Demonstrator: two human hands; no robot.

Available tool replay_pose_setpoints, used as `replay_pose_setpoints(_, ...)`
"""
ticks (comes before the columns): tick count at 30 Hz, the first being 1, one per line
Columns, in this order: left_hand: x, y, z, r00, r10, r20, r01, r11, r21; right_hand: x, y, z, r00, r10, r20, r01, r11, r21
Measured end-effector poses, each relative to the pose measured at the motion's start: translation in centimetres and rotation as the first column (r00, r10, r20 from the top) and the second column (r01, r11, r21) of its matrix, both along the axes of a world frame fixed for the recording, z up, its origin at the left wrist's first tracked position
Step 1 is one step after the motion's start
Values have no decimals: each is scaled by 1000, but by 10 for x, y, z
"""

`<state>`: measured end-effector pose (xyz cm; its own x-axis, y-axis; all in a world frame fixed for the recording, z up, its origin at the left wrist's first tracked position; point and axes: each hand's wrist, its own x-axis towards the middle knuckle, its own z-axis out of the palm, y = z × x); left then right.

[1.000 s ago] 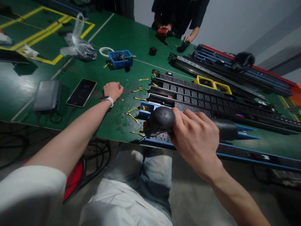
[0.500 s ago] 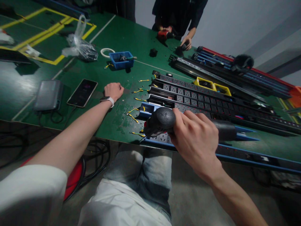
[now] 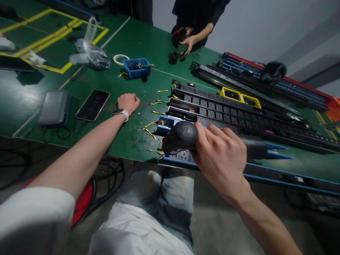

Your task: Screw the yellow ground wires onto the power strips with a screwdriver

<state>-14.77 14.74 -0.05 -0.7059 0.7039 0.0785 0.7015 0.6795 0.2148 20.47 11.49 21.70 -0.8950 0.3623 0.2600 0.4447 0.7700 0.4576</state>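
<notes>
My left hand rests closed on the green table, its fingers curled under; whatever they may hold is hidden. My right hand is wrapped round a black power tool, held over the near power strips. Its tip and exact kind do not show clearly. Below the tool lies a blue-edged power strip with sockets. Short yellow-green wires stick out from the strips' left ends, between my two hands. Several black socket strips lie side by side beyond the tool.
A phone and a grey box with a cable lie left of my arm. Further back are a blue bin, a plastic bag and yellow bins. Across the table, a co-worker's hand is near a black part.
The co-worker's hand has moved left across the far side to the black part, and the red tool there has shifted. My own hands have hardly moved.
</notes>
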Motion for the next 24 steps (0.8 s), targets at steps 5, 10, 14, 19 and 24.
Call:
replay_pose_setpoints(5,0,0,1,1000,-2,-1,2,1000,-2,0,0,0,1000,1,-6,-1,1000,1)
replay_pose_setpoints(10,0,0,1,1000,0,-11,1,1000,2,1,0,-1,1000,-2,-14,2,1000,1)
replay_pose_setpoints(14,0,0,-1,1000,-1,8,1,1000,5,1,0,0,1000,-4,-15,4,1000,2)
replay_pose_setpoints(19,0,0,-1,1000,8,10,-8,1000,7,1,0,0,1000,-8,-8,8,1000,0)
replay_pose_setpoints(24,1,0,1,1000,13,7,-13,1000,2,0,1,-1,1000,-8,-2,8,1000,1)
